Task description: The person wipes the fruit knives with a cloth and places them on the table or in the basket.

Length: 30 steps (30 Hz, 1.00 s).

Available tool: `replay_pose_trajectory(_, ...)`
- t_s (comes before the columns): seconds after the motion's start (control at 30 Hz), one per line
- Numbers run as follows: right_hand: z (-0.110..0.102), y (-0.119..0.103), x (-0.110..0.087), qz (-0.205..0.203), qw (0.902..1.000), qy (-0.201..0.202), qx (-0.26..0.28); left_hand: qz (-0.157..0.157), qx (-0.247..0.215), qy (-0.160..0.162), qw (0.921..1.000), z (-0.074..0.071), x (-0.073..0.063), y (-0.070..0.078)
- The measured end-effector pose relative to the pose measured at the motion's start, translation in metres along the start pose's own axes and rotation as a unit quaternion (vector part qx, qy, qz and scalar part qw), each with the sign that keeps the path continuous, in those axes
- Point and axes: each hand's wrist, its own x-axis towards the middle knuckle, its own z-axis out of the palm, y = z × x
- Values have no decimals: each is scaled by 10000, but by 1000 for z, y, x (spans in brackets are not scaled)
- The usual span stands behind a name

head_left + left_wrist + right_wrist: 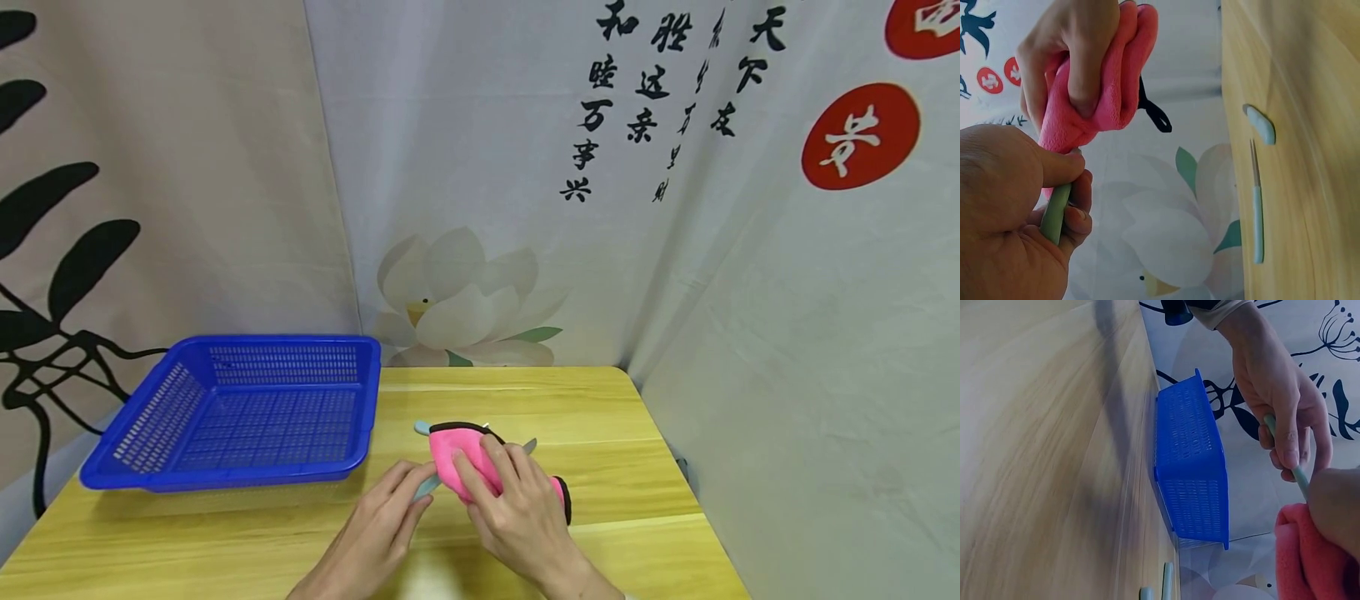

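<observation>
My left hand [378, 521] pinches the pale green handle [1054, 215] of a slim tool between thumb and fingers. A pink cloth [447, 460] with black edging is bunched in my right hand [525, 517], gripped around the tool's other end, which the cloth hides. In the left wrist view both hands are raised off the table, and a black hanging loop [1159, 119] dangles from the cloth. On the table behind them lie a tool with a thin metal shaft and pale blue-green handle [1258, 222] and a second pale blue-green-handled tool [1262, 125].
A blue perforated plastic basket [225, 479] stands at the left back of the wooden table [637, 533]. Behind the table hangs a printed curtain [465, 150] with a lotus and black characters; more pale cloth [810, 350] hangs along the right side.
</observation>
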Motion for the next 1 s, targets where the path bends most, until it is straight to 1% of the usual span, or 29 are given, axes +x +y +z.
replay_pose_trajectory(0.1,1,1,1,-3,10000,63,-43,23,20,5,10000,0,0,0)
replay_pose_trajectory(0.23,2,5,1,14,9999,8,-110,45,24,4,10000,-1,0,0)
replay_pose_trajectory(0.37,3,9,2,71,9998,-75,-141,32,-42,-23,10000,-1,0,-1)
replay_pose_trajectory(0.67,5,24,2,249,9994,-9,-253,-51,-122,-52,9999,-2,-1,0)
replay_pose_trajectory(0.87,7,34,1,353,9988,-108,-334,-74,-113,-31,9999,-4,-2,0)
replay_pose_trajectory(1.0,6,44,-1,479,9981,-218,-321,-83,-188,4,9998,-5,-4,0)
